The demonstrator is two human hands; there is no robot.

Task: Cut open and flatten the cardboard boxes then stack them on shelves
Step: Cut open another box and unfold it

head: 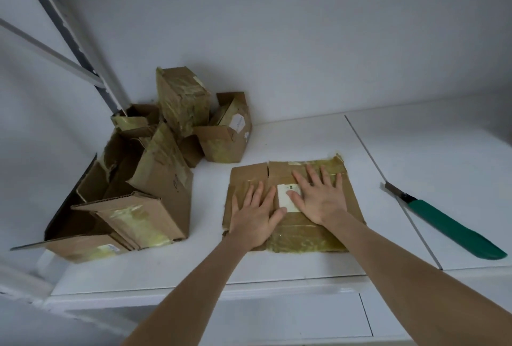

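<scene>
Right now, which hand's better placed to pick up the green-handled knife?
Right hand. The knife lies to its right, nothing between; the left hand would have to cross over. Both press flat on the flattened box.

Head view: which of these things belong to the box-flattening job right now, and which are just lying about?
In the job:
- flattened box, pressed down by the left hand and right hand
- pile of unflattened boxes
- green-handled knife, lying apart from both hands
- white shelf

Just there:
- grey metal upright behind the pile
</scene>
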